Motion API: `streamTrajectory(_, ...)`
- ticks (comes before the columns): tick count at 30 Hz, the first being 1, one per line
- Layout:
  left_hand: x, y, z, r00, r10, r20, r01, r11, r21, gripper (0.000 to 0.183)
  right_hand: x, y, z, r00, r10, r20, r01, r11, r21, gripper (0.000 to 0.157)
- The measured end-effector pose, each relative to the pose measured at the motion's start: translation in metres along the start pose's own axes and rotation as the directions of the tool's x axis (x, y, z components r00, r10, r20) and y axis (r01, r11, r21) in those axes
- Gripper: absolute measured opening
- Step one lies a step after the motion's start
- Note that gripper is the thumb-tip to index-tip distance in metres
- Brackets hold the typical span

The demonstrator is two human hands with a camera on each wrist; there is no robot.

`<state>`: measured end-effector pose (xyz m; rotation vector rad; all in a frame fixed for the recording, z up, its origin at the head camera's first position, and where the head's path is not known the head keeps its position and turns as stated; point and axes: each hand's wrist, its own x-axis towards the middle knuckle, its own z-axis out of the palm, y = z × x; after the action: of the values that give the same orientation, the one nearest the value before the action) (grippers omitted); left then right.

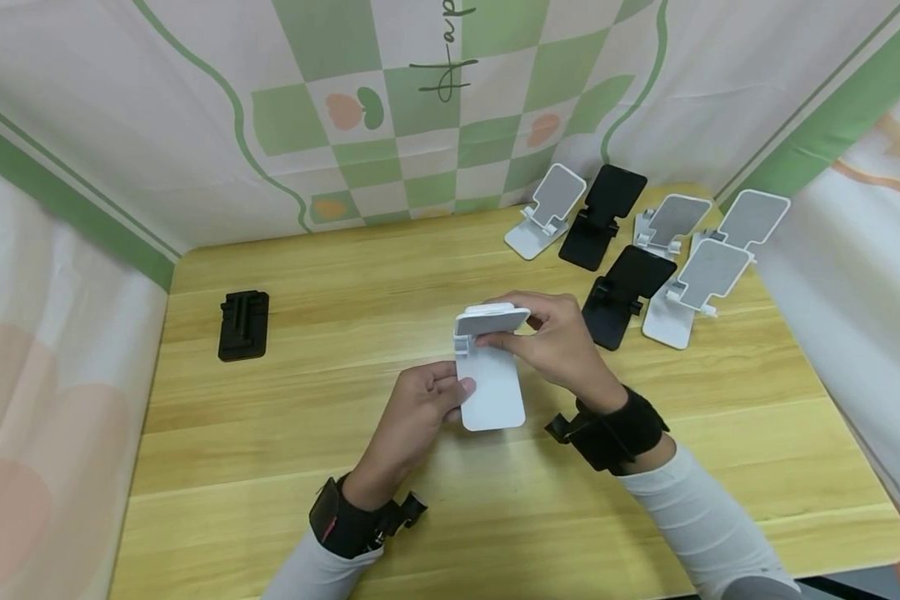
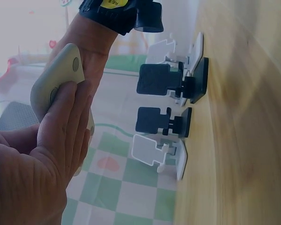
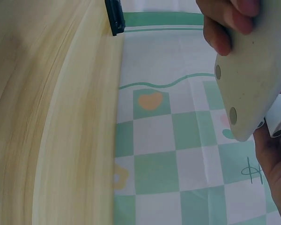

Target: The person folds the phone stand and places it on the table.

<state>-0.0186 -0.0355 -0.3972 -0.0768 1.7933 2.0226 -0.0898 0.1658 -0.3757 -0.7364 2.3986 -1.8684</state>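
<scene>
Above the middle of the table, a white folding phone stand (image 1: 495,396) is held up by both hands. My left hand (image 1: 414,404) grips the left edge of its flat base, the thumb on top and the fingers underneath. At the stand's far end my right hand (image 1: 558,337) pinches the tilted upper panel (image 1: 489,322) near the hinge. The left wrist view shows the base's underside (image 2: 43,93) with round pads, the left fingers lying against it. In the right wrist view the underside (image 3: 253,70) appears close up, partly cut off by the frame.
A folded black phone stand (image 1: 243,325) lies at the table's left. Several unfolded stands are grouped at the back right, among them a black one (image 1: 621,292) and a white one (image 1: 547,208). A patterned cloth (image 1: 420,125) hangs behind the table (image 1: 270,467).
</scene>
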Motion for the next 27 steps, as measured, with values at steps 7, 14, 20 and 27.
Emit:
streamTrajectory(7,0.002,-0.002,-0.001,0.999,0.018,-0.029,-0.017,0.999,0.036,0.034,0.005,-0.023,-0.014,0.989,-0.097,0.115,0.125,0.954,-0.271,0.051)
streamTrajectory(14,0.005,-0.006,-0.001,0.994,0.040,-0.106,-0.027,0.992,0.124,0.033,0.012,-0.087,-0.026,0.928,-0.317,0.194,0.368,0.700,-0.612,0.045)
streamTrajectory(20,0.005,-0.006,0.001,0.991,0.048,-0.124,-0.033,0.992,0.123,0.034,0.016,-0.103,-0.012,0.933,-0.189,0.306,0.357,0.598,-0.718,0.016)
streamTrajectory(27,0.005,-0.006,0.001,0.990,0.057,-0.128,-0.042,0.993,0.114,0.036,0.015,-0.099,-0.007,0.935,-0.223,0.276,0.355,0.600,-0.717,0.009)
